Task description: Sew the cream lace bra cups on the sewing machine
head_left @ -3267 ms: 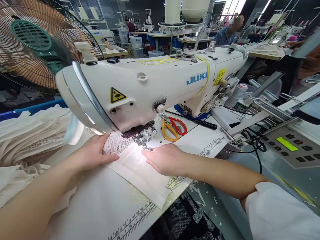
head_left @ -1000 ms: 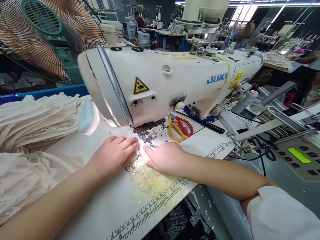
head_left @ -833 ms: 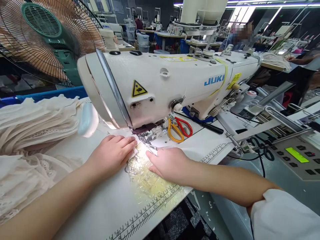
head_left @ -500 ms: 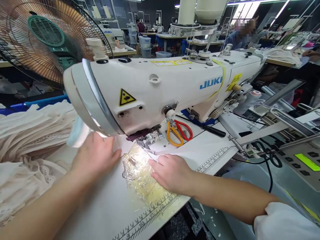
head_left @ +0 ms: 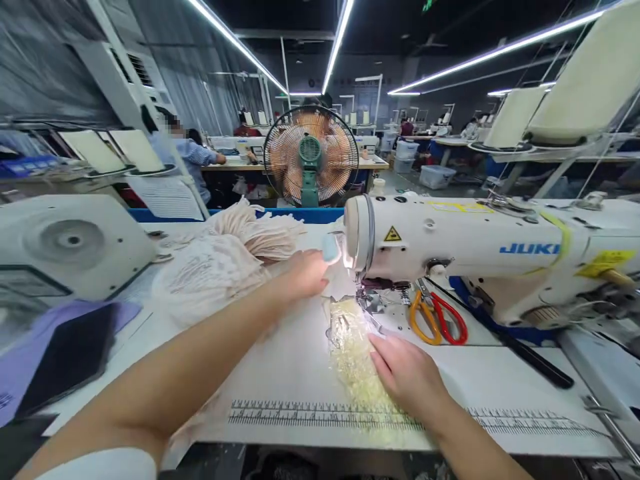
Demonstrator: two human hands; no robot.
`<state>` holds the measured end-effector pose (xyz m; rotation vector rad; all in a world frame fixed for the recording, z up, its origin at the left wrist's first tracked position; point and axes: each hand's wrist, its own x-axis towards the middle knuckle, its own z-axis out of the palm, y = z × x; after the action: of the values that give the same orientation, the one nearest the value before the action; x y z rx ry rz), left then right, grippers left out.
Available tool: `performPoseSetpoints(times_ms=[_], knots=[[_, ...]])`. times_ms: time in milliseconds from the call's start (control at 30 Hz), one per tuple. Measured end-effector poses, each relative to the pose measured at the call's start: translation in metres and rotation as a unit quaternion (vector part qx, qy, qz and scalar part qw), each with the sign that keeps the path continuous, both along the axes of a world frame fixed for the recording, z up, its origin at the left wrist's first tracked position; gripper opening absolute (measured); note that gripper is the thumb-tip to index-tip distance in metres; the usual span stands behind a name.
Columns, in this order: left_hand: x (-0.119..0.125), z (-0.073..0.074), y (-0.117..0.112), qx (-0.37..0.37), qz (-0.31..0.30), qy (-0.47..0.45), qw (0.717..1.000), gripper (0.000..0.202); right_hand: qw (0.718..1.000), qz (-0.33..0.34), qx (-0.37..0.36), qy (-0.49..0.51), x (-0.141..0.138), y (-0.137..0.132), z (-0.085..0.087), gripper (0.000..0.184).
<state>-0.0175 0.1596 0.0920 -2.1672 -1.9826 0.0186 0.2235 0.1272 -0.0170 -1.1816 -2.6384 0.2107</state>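
Note:
My right hand [head_left: 411,368] is on the table in front of the sewing machine [head_left: 425,233], thumb and forefinger closed at the right edge of a crinkled, clear-and-yellowish plastic-like piece [head_left: 350,353]. The piece's far end lies near the presser foot area [head_left: 370,300], under a bright light. My left hand [head_left: 306,272] reaches to the left of the machine head, close to a pale blue piece [head_left: 331,248]. Its fingers are blurred and partly hidden, so whether it touches that piece is unclear. Orange-and-red-handled scissors [head_left: 437,320] lie beside the presser area.
Heaped cream fabric strips [head_left: 225,260] lie at left. A dark phone-like slab [head_left: 67,357] rests on purple cloth [head_left: 123,310]. A printed ruler [head_left: 310,413] runs along the table's front. Behind stand a fan [head_left: 310,157] and a person in blue [head_left: 193,157].
The view has swung left and tilted up. My left hand has moved away from the plastic-like piece, out to the machine head's left. My right hand stays at the piece's edge.

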Motion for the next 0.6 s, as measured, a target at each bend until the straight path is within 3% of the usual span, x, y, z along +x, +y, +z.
performPoseSetpoints(times_ms=[67, 167, 300, 367, 467, 533, 600], knots=[[-0.023, 0.015, -0.042, 0.014, 0.061, 0.027, 0.998, 0.017, 1.0, -0.013, -0.008, -0.014, -0.001, -0.005, 0.004, 0.041], [-0.067, 0.038, -0.099, 0.082, 0.194, 0.044, 0.977, 0.034, 0.999, -0.029, -0.017, -0.023, -0.003, -0.013, 0.012, 0.04], [-0.112, 0.053, -0.14, 0.12, 0.272, -0.018, 0.955, 0.041, 0.999, -0.025, -0.032, 0.036, -0.003, -0.018, 0.02, 0.037], [-0.116, 0.057, -0.147, 0.151, 0.267, -0.066, 0.95, 0.04, 0.997, -0.024, -0.037, 0.066, -0.003, -0.02, 0.022, 0.035], [-0.098, 0.055, -0.155, 0.195, 0.211, -0.15, 0.946, 0.032, 0.992, -0.049, -0.044, 0.111, -0.004, -0.03, 0.024, 0.034], [-0.073, 0.045, -0.16, 0.193, 0.14, -0.206, 0.949, 0.028, 0.985, -0.066, -0.057, 0.149, -0.007, -0.048, 0.025, 0.036], [-0.042, 0.026, -0.167, 0.152, 0.035, -0.259, 0.953, 0.03, 0.968, -0.047, -0.115, 0.218, -0.012, -0.072, 0.025, 0.048]])
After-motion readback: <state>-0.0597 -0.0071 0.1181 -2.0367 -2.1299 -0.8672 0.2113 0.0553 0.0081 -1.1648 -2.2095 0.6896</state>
